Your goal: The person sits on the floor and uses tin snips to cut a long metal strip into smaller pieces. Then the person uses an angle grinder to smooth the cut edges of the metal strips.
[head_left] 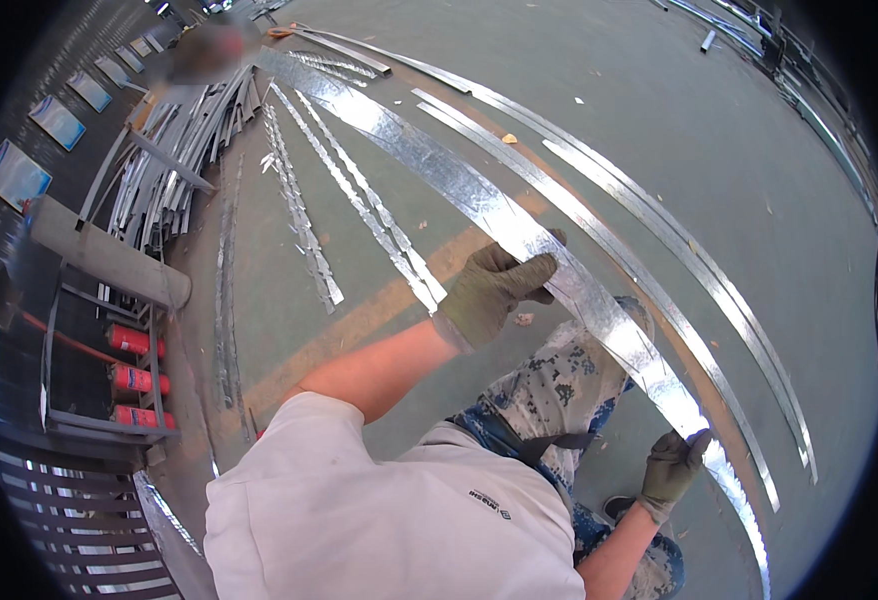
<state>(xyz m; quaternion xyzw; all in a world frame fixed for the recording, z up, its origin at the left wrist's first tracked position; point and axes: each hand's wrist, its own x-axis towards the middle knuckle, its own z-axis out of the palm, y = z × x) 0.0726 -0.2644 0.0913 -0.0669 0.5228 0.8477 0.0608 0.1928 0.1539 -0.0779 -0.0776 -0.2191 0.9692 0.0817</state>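
Note:
A long, shiny sheet-metal strip (pixel 439 172) stretches from the far upper left down to the lower right, raised above the floor in front of me. My left hand (pixel 494 290), in an olive work glove, is closed around its near edge at about the middle. Further along, by the lower right, my right hand (pixel 673 466), gloved alike, pinches the same edge. The strip bends downward past it. Beyond lie narrower metal strips (pixel 659 232) on the floor. Left of my left hand lie crinkled, jagged-edged metal strips (pixel 359 200).
A co-worker (pixel 209 50), blurred, is near the strip's far end. A pile of metal profiles (pixel 174 160) is heaped at the left. Nearer stand a rack with red cylinders (pixel 139 378) and a dark slatted bench (pixel 79 520). More metal lengths (pixel 819 120) lie far right.

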